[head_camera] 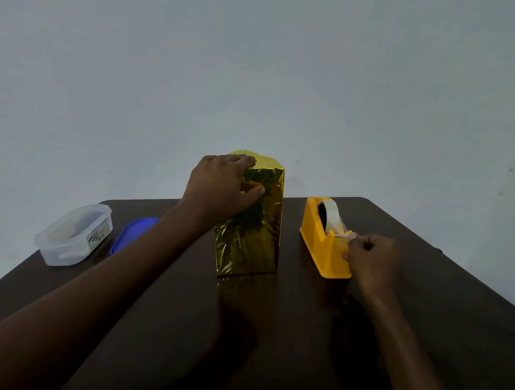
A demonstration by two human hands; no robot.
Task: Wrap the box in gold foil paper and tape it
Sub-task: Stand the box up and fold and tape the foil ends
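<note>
A tall box wrapped in gold foil paper (251, 240) stands upright in the middle of the dark table (271, 333). My left hand (220, 189) lies on its upper part, fingers over the folded top flap and thumb pressing the front face. To the right sits a yellow tape dispenser (323, 242) with a roll of clear tape (331, 213). My right hand (370, 260) is at the dispenser's cutter end, thumb and fingers pinching the free end of the tape.
At the table's left stands a clear plastic container (73, 233) with small items inside. Its blue lid (133, 235) lies beside it. A plain wall rises right behind the table's far edge.
</note>
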